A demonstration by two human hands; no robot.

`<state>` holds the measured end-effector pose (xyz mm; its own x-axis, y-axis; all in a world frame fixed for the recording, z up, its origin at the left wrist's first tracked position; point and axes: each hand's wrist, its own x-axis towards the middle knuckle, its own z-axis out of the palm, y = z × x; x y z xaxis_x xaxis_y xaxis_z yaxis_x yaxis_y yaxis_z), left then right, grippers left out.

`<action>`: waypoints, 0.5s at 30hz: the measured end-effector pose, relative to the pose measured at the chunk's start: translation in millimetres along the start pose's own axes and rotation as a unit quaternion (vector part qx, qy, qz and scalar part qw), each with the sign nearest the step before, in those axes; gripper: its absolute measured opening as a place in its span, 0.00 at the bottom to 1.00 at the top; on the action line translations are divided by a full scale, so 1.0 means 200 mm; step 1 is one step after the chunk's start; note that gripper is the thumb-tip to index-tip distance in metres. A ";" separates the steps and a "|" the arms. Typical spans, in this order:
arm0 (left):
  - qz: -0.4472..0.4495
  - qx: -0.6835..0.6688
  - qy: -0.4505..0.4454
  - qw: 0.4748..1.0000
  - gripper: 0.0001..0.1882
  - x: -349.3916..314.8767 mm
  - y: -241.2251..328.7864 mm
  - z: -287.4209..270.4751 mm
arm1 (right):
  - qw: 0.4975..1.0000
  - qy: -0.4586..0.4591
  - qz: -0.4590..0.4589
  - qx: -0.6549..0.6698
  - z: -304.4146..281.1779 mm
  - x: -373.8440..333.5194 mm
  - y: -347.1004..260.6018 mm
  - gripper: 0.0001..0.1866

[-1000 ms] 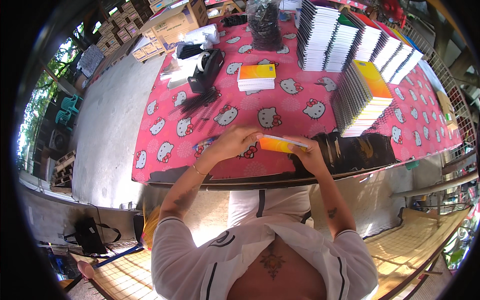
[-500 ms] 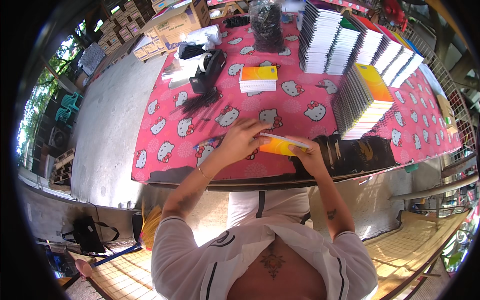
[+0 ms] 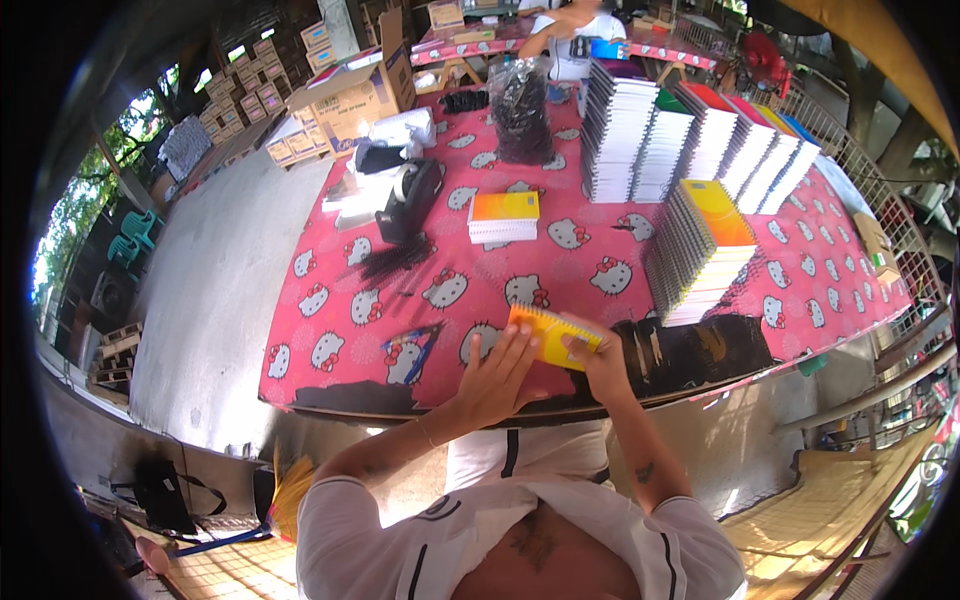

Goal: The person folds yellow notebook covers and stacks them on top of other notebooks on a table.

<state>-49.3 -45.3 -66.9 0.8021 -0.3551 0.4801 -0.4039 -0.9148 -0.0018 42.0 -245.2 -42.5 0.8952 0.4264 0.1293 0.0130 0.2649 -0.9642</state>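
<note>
Holding a yellow-orange spiral notebook point(image 3: 553, 335) between them, both hands meet at the near edge of the table, at about six o'clock of the pink cartoon-cat tablecloth point(image 3: 600, 250). The left hand point(image 3: 500, 375) lies flat with fingers spread against the notebook's left part, pressing on its cover rather than curled around it. The right hand point(image 3: 603, 365) is clamped on the notebook's right edge, thumb on top. A blue pen point(image 3: 412, 340) lies on the cloth just at nine o'clock of the left hand. At three o'clock of the right hand lies a row of dark flat covers point(image 3: 690, 350), and beyond them, at about two o'clock, stands a leaning stack of spiral notebooks point(image 3: 700, 250) with an orange top. A small pile of notebooks with a yellow-orange cover point(image 3: 503, 216) sits at twelve o'clock, well apart from the hands. Taller notebook stacks point(image 3: 690, 140) line the far side, and a black tape dispenser point(image 3: 410, 200) stands at eleven o'clock.
</note>
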 end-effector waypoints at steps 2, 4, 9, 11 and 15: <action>-0.047 0.067 0.013 0.997 0.46 0.25 -0.07 -0.12 | 0.999 -0.019 0.020 -0.043 0.00 -0.01 0.03 0.19; -0.092 0.124 0.023 0.988 0.48 0.37 -0.13 -0.20 | 0.999 -0.036 0.029 0.010 0.06 -0.03 -0.03 0.19; -0.026 0.012 -0.012 1.000 0.47 0.15 0.02 -0.05 | 0.999 -0.037 0.014 -0.024 -0.01 -0.02 -0.01 0.17; -0.058 0.079 0.020 0.995 0.48 0.36 -0.08 -0.18 | 0.999 -0.052 0.006 0.005 0.05 -0.01 -0.01 0.16; -0.021 -0.001 0.031 0.999 0.44 0.01 0.11 0.00 | 0.999 -0.044 0.010 -0.024 -0.01 -0.01 0.01 0.15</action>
<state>-57.1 -65.6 -66.7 0.7901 -0.3028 0.5330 -0.3707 -0.9285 0.0219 41.2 -247.4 -46.0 0.8532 0.5057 0.1279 0.0191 0.2147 -0.9765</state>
